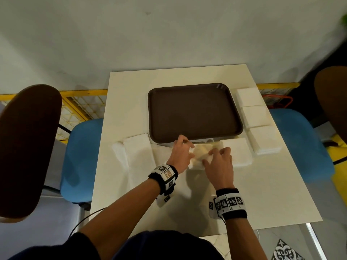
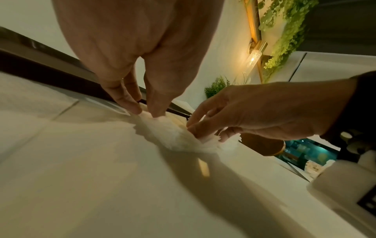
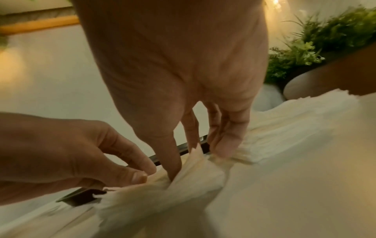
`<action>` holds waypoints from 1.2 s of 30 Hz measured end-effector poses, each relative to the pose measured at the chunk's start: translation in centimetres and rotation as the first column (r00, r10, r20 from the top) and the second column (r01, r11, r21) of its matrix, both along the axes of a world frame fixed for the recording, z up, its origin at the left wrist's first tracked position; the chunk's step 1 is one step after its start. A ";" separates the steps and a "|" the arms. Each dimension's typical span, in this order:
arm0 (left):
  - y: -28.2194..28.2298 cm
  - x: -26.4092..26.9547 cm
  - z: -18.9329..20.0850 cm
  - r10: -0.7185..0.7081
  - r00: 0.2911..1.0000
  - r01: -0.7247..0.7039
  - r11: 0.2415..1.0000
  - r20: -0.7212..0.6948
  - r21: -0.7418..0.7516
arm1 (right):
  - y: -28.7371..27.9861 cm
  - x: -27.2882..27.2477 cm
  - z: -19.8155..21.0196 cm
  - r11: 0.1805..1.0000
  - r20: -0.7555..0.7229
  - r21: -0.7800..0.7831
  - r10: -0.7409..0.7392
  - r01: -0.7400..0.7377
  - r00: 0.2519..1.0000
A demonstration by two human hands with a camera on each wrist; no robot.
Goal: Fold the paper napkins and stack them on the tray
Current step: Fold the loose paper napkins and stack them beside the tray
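A dark brown tray [image 1: 195, 111] lies at the middle of the white table [image 1: 187, 203], with nothing on it. Just in front of its near rim a white paper napkin [image 1: 200, 156] is lifted and crumpled between both hands. My left hand [image 1: 187, 145] pinches the napkin's left edge [image 2: 175, 135] between thumb and fingers. My right hand [image 1: 212, 154] pinches its right part, with the fingertips [image 3: 225, 145] down on the napkin [image 3: 162, 193]. The left hand [image 3: 140, 174] and the right hand [image 2: 195, 130] are a few centimetres apart.
Three stacks of white napkins [image 1: 256, 116] line the table's right edge beside the tray. Another stack [image 1: 236, 152] lies right of my hands, and flat napkins [image 1: 139, 149] lie at the left. Blue chair seats [image 1: 80, 160] flank the table on both sides.
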State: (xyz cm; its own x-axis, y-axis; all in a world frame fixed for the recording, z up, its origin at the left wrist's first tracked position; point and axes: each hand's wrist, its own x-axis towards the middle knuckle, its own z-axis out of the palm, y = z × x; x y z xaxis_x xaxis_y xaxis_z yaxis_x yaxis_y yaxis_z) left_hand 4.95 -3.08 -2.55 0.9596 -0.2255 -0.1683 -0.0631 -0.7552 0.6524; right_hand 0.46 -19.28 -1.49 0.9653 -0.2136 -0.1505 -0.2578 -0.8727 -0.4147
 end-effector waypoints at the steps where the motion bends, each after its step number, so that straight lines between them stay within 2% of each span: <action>1: 0.0 -0.1 0.0 -0.001 1.000 0.001 1.000 0.002 0.003 | 0.2 0.0 0.0 0.999 0.008 -0.044 0.015 -0.015 1.000; 4: 0.8 -0.3 0.4 0.005 1.000 -0.005 1.000 0.003 -0.026 | 1.0 0.2 0.6 0.997 0.004 -0.076 0.017 -0.016 1.000; 6: 2.3 -0.5 1.2 0.034 0.999 -0.032 0.997 0.026 -0.065 | 1.9 0.3 1.1 1.000 0.049 -0.022 0.020 -0.019 0.999; 12: 10.1 -2.1 2.2 0.306 0.943 -0.287 0.947 0.131 -0.145 | 6.6 0.7 2.3 0.967 0.187 0.180 0.146 -0.180 0.972; 14: 12.9 -2.9 2.1 0.399 0.907 -0.383 0.914 0.135 -0.133 | 8.4 1.2 2.6 0.939 0.179 0.254 0.191 -0.233 0.965; 17: 16.2 -4.4 1.2 0.534 0.833 -0.525 0.846 0.144 -0.095 | 11.4 1.8 2.3 0.911 0.125 0.257 0.298 -0.321 0.946; 20: 17.8 -5.5 0.1 0.621 0.783 -0.621 0.784 0.041 -0.008 | 14.1 2.2 1.5 0.896 0.032 0.252 0.370 -0.365 0.929; 23: 18.2 -5.8 -0.9 0.643 0.764 -0.639 0.766 -0.063 0.069 | 15.9 2.1 0.9 0.889 -0.061 0.272 0.399 -0.369 0.915; 31: 18.1 -6.0 -1.5 0.685 0.728 -0.685 0.728 0.001 -0.006 | 17.3 1.6 -0.7 0.916 -0.008 0.226 0.341 -0.330 0.940; 36: 18.2 -6.2 -1.0 0.682 0.731 -0.681 0.730 0.015 -0.056 | 17.2 1.7 -1.2 0.910 0.022 0.260 0.328 -0.322 0.944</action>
